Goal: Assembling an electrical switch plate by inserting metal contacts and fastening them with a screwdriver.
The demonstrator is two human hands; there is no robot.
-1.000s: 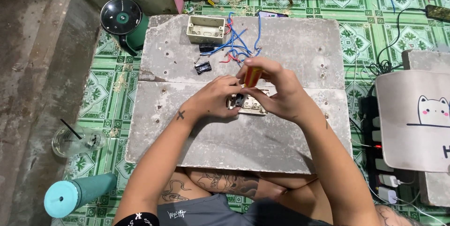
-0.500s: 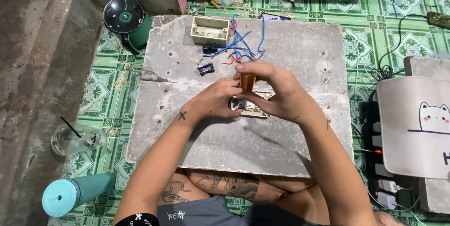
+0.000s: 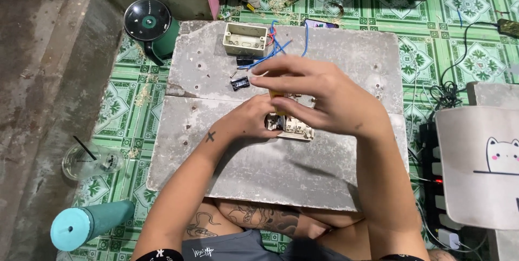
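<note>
Compared with a moment earlier: right hand (image 3: 324, 96) dropped lower over the work, yellow-handled screwdriver (image 3: 278, 103) now almost hidden beneath it, only a sliver of handle showing. Tip apparently brought down onto the beige switch plate (image 3: 294, 127), so probably settled into turning a screw there. Right fingers (image 3: 281, 66) closed together around the handle. Left hand (image 3: 253, 121) pressed against the plate's left edge, fingers curled on it, holding it flat near the middle of the grey slab counter (image 3: 227, 153).

Counted: one switch plate, one screwdriver, one open beige wall box (image 3: 246, 39) at the far edge, one small black part (image 3: 240, 83) just in front of it, a few blue wires (image 3: 273, 53) plus red, exact number unclear. On the floor to the left: one green fan (image 3: 148, 23), one clear plastic cup (image 3: 89, 159), one teal bottle (image 3: 89, 224)
</note>
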